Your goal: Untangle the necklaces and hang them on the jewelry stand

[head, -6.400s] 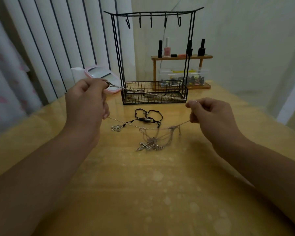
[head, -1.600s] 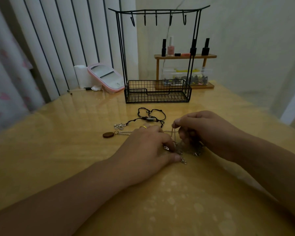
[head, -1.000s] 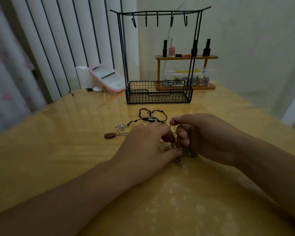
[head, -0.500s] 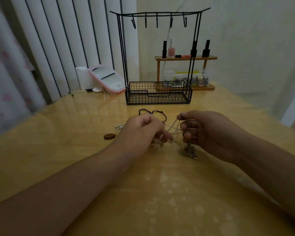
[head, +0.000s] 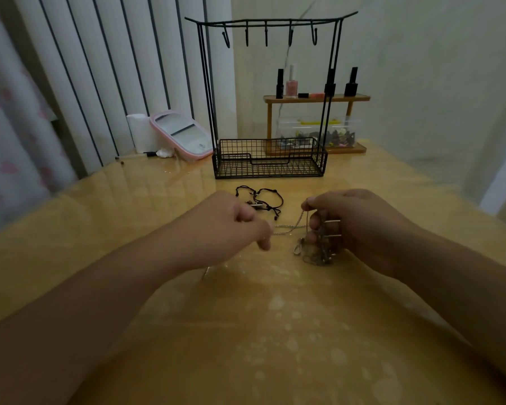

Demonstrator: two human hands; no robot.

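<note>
A knot of silver chain necklaces (head: 316, 252) hangs from my right hand (head: 351, 226), whose thumb and fingers pinch the strands just above the table. My left hand (head: 228, 226) pinches a silver chain (head: 287, 229) stretched sideways between both hands. A black cord necklace (head: 260, 198) lies loose on the table behind my hands. The black wire jewelry stand (head: 269, 92) stands at the back, its top-bar hooks bare and its basket base holding nothing I can see.
A pink-framed mirror (head: 181, 135) and a white roll (head: 139, 131) lean at the back left. A wooden shelf (head: 316, 97) with nail polish bottles and a clear box stands behind the stand. The glossy yellow table (head: 246, 331) spreads in front.
Both hands lifted off the table and moved apart, my left hand drawing one silver chain out to the left while my right holds the tangle. My left forearm now covers the brown pendant.
</note>
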